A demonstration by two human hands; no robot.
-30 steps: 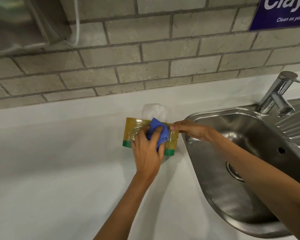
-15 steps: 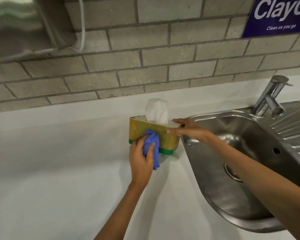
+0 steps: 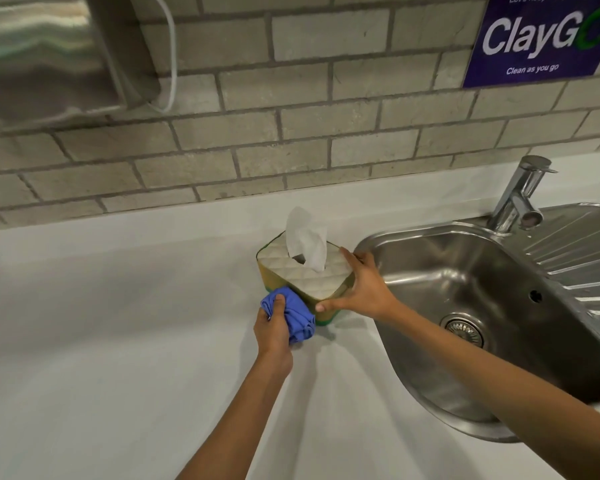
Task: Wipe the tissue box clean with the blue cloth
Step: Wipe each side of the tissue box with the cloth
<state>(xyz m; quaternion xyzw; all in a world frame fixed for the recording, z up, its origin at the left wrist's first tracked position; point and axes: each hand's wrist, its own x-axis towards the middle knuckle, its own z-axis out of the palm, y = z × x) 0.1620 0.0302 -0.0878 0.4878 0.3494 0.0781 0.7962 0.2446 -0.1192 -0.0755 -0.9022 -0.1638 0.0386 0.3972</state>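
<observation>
2 hands work at the tissue box (image 3: 309,278) on the white tabletop (image 3: 118,341), just beside the sink (image 3: 388,237) — the left hand (image 3: 274,332) grips the bunched blue cloth (image 3: 297,315) against the box's near side, the right hand (image 3: 362,289) clasps its right end, turning it askew.

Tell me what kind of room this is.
Probably a shared pantry or office kitchenette: a steel sink with a tap set in a white counter, a tiled wall, and a "ClayGo, Clean as you go" sign.
</observation>
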